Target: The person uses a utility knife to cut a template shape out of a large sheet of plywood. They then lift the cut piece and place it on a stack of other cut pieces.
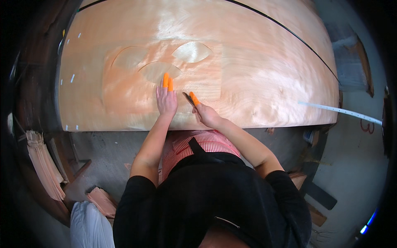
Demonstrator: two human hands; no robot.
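Note:
My left hand lies flat with its fingers stretched forward. Orange finger covers are on two of its fingertips, which touch the lower edge of a lens-shaped veneer piece. In my right hand is a thin, dark knife, its tip pointing up and left close to the wood; an orange cover sits on one finger. Beyond my hands are a paler, shiny lens-shaped patch and, at the left, another lens-shaped outline. All lie within a rectangular area of the large veneer sheet.
A black cord crosses the sheet's far side. A white perforated strip reaches in from the right. Small white tape bits dot the left edge. Veneer bundles, a white bag and a dark board are lower down.

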